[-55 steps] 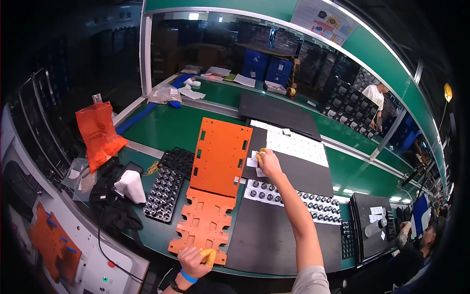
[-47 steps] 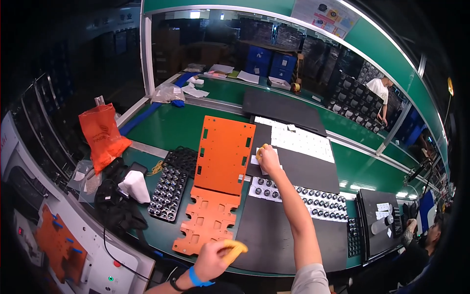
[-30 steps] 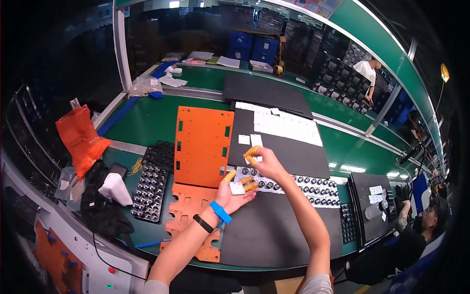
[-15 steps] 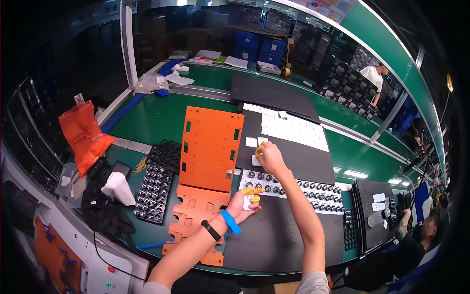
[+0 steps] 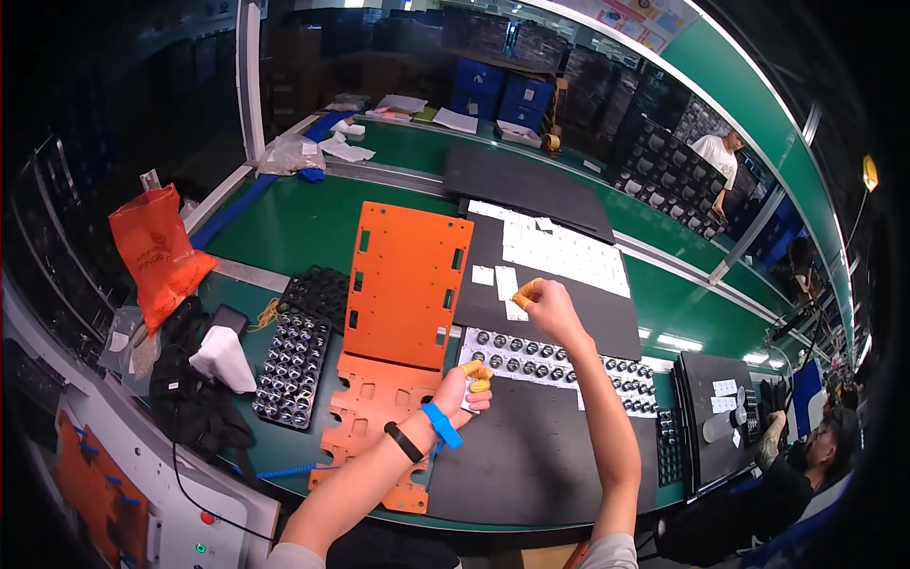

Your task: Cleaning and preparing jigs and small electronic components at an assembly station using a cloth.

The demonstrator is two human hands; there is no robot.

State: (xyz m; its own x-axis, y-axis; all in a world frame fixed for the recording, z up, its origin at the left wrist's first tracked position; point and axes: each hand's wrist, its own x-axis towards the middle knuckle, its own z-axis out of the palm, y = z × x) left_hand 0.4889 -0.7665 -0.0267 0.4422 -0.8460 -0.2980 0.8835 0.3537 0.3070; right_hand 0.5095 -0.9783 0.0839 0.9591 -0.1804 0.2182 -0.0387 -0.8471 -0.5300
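Reaching forward, the right hand [image 5: 545, 305] pinched a small white label [image 5: 518, 310] between yellow-cotted fingertips [image 5: 524, 292], over the black mat [image 5: 569, 308]. More white labels [image 5: 567, 254] lay on that mat just beyond the pinch. The left hand [image 5: 462, 389], nearer the body, was curled with its yellow-cotted fingertips [image 5: 472, 369] drawn together; whether it held anything could not be told. A white tray of black round parts [image 5: 559, 365] ran between the two hands. Left of the left hand lay orange perforated plates [image 5: 406, 283], touching it at none visible.
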